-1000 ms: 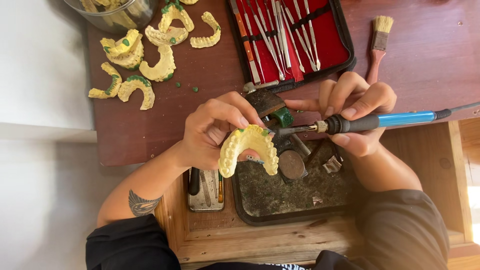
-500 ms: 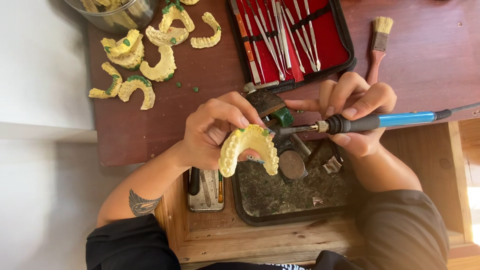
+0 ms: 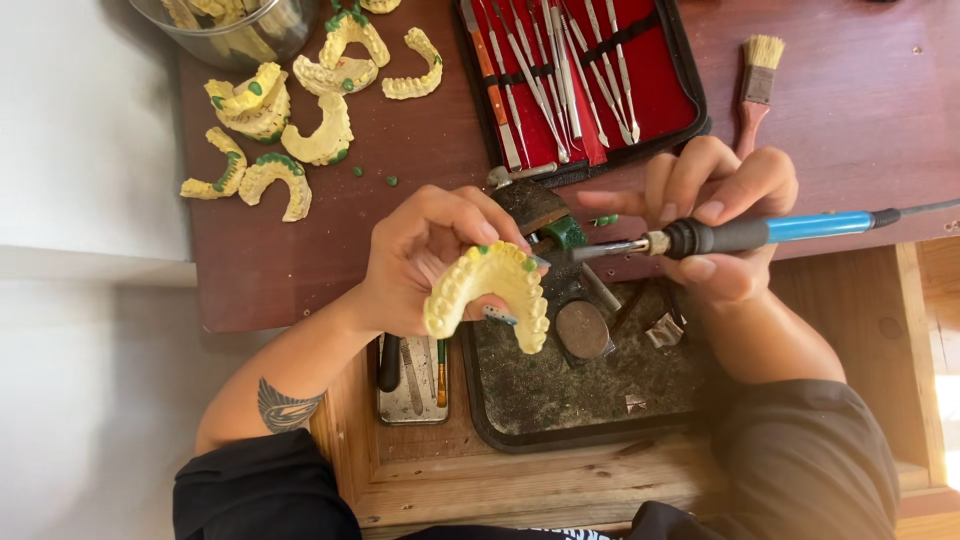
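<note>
The left hand [image 3: 425,260] holds a pale yellow plaster cast of a dental arch [image 3: 490,292] above the dark tray [image 3: 520,400], fingers curled and pinching its rim. The cast looks stiff but brittle, better gripped at the base. The right hand [image 3: 715,215] pinches a blue-handled electric wax tool [image 3: 740,235], tip near the cast

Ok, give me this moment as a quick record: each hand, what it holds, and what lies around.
left hand: grips a yellow tooth cast over the dark tray
right hand: holds a blue-handled heated tool, tip pointing toward the cast
tool tip: close to the cast; contact cannot be told
desk, upper left: loose casts with green spots
desk, top: open red case of metal picks, brush beside it
</note>
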